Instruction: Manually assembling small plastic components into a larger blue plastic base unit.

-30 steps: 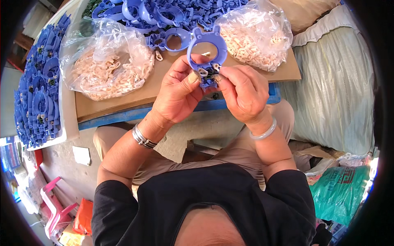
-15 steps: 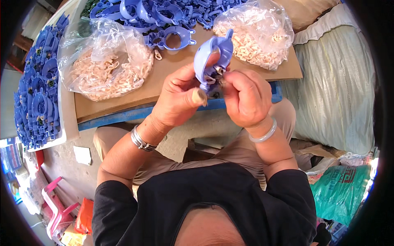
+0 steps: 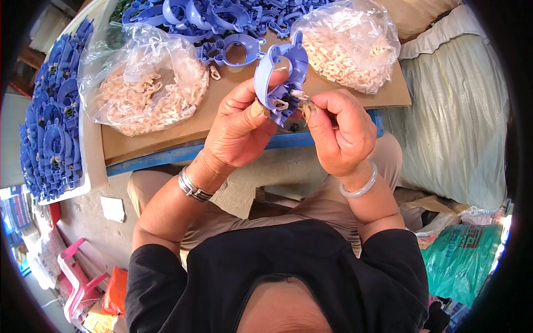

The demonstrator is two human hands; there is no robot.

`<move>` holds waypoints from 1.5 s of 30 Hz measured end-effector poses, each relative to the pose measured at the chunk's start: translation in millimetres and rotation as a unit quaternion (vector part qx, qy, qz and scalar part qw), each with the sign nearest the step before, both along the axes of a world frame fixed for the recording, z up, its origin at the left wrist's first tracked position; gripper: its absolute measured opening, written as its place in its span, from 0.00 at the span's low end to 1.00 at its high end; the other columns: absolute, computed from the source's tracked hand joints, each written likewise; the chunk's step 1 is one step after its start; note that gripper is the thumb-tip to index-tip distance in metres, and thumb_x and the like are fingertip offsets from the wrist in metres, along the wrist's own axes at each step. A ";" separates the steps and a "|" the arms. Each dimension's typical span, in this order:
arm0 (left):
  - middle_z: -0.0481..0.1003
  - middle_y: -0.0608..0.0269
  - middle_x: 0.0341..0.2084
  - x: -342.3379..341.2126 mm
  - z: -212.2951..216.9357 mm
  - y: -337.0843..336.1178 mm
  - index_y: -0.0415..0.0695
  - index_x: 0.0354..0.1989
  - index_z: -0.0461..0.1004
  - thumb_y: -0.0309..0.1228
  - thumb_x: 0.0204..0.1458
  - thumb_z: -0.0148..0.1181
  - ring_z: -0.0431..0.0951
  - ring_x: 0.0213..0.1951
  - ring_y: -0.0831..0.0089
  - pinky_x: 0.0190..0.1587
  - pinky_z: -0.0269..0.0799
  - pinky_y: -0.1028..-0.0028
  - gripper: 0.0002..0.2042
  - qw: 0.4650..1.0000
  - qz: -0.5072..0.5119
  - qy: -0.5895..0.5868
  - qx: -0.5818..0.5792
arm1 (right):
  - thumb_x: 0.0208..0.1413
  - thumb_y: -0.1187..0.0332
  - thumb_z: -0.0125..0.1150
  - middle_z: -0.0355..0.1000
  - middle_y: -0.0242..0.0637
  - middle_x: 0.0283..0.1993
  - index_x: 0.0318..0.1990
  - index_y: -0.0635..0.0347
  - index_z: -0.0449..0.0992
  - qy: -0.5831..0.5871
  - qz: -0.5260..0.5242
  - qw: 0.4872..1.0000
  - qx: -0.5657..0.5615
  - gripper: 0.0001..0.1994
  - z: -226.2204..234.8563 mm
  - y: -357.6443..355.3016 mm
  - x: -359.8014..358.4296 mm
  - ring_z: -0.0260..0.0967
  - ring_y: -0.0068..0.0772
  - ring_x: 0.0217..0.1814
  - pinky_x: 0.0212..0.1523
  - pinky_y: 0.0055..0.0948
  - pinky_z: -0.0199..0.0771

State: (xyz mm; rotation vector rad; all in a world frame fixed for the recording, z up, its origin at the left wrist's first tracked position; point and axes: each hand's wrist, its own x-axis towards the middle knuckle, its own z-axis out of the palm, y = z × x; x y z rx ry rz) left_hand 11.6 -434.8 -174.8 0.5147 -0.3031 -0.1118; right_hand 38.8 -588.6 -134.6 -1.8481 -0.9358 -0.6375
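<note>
My left hand (image 3: 240,132) is closed round a blue plastic ring-shaped housing (image 3: 262,73) with small ears, tilted above the table's near edge. The thumb presses on its lower side and looks covered at the tip. Inside the housing's lower part sits a cream plastic link (image 3: 279,104). Another pale piece (image 3: 298,95) sticks out at the housing's right side, close to my right fingertips. My right hand (image 3: 345,132) is closed in a pinch just right of the housing. Something small and brownish shows at its fingertips, too blurred to name.
Clear bags of cream links (image 3: 141,102) (image 3: 347,61) lie left and right on the cardboard-covered table (image 3: 236,91). One loose link (image 3: 215,72) lies between. Blue parts (image 3: 222,19) are heaped behind, and more fill a white tray (image 3: 83,161) at left. A large woven sack (image 3: 449,116) stands at right.
The housing has shifted slightly left and toward me, turning a little in my left hand. My right hand has drawn a short way to the right, its fingers still pinched.
</note>
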 end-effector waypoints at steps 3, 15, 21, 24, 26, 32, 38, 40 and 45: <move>0.70 0.63 0.42 -0.4 -1.3 0.2 0.42 0.52 0.64 0.31 0.48 0.57 0.70 0.44 0.70 0.46 0.69 0.63 0.21 1.000 0.007 0.018 0.008 | 0.46 0.80 0.56 0.67 0.33 0.23 0.30 0.67 0.70 0.029 0.003 1.000 0.004 0.03 0.5 -1.6 -2.3 0.59 0.17 0.20 0.20 0.15 0.60; 0.69 0.63 0.43 1.6 1.9 0.6 0.45 0.54 0.61 0.31 0.44 0.61 0.70 0.44 0.71 0.46 0.68 0.63 0.26 1.000 -0.018 0.002 0.018 | 0.49 0.78 0.56 0.67 0.28 0.21 0.31 0.68 0.71 0.083 -0.010 0.996 0.026 0.03 2.0 -0.7 -5.2 0.59 0.13 0.20 0.21 0.13 0.60; 0.69 0.64 0.44 3.1 0.6 0.1 0.45 0.53 0.61 0.30 0.43 0.62 0.70 0.45 0.70 0.48 0.67 0.63 0.27 1.000 -0.009 0.002 0.014 | 0.49 0.77 0.56 0.68 0.29 0.22 0.32 0.69 0.71 0.079 -0.010 0.996 0.037 0.04 0.1 -0.1 -4.8 0.61 0.13 0.22 0.23 0.13 0.62; 0.69 0.64 0.44 2.4 -0.4 0.8 0.45 0.53 0.61 0.30 0.43 0.62 0.70 0.45 0.71 0.49 0.66 0.62 0.26 1.000 -0.013 -0.002 0.019 | 0.49 0.78 0.56 0.69 0.31 0.23 0.32 0.69 0.71 0.082 -0.007 0.996 0.035 0.04 -1.4 -0.3 -5.4 0.62 0.14 0.22 0.23 0.14 0.63; 0.56 0.53 0.57 0.7 -1.8 1.7 0.47 0.57 0.58 0.33 0.35 0.67 0.64 0.53 0.68 0.53 0.60 0.66 0.36 0.998 -0.008 0.039 0.049 | 0.49 0.78 0.57 0.69 0.32 0.23 0.32 0.69 0.71 0.096 -0.002 0.995 0.034 0.04 -1.7 0.0 -5.8 0.62 0.15 0.22 0.24 0.14 0.63; 0.55 0.51 0.57 1.0 -0.2 6.2 0.47 0.56 0.59 0.34 0.35 0.67 0.62 0.55 0.65 0.54 0.60 0.66 0.35 0.994 -0.013 0.049 0.095 | 0.43 0.79 0.59 0.69 0.41 0.25 0.31 0.64 0.71 0.050 -0.012 0.999 0.018 0.06 -1.0 1.9 -2.5 0.68 0.36 0.23 0.22 0.26 0.65; 0.69 0.58 0.45 3.6 -2.4 2.2 0.41 0.52 0.62 0.30 0.43 0.62 0.69 0.47 0.68 0.50 0.65 0.64 0.26 0.999 0.003 -0.018 0.048 | 0.46 0.80 0.56 0.71 0.42 0.26 0.32 0.68 0.70 -0.072 0.004 0.996 -0.046 0.05 -0.6 0.9 4.3 0.69 0.34 0.24 0.24 0.25 0.68; 0.69 0.58 0.45 4.7 -1.0 1.9 0.41 0.52 0.62 0.31 0.43 0.62 0.69 0.47 0.68 0.51 0.64 0.64 0.26 0.998 -0.002 -0.026 0.049 | 0.44 0.81 0.55 0.70 0.44 0.27 0.34 0.68 0.69 -0.117 0.001 0.991 -0.062 0.08 -7.2 1.2 4.4 0.68 0.40 0.24 0.24 0.29 0.69; 0.69 0.58 0.45 4.5 1.1 2.1 0.41 0.52 0.62 0.32 0.43 0.62 0.68 0.48 0.67 0.51 0.63 0.65 0.26 0.998 -0.009 -0.036 0.051 | 0.42 0.81 0.56 0.70 0.43 0.28 0.35 0.68 0.68 -0.161 -0.004 0.984 -0.077 0.10 -9.7 1.1 5.6 0.68 0.39 0.24 0.23 0.29 0.69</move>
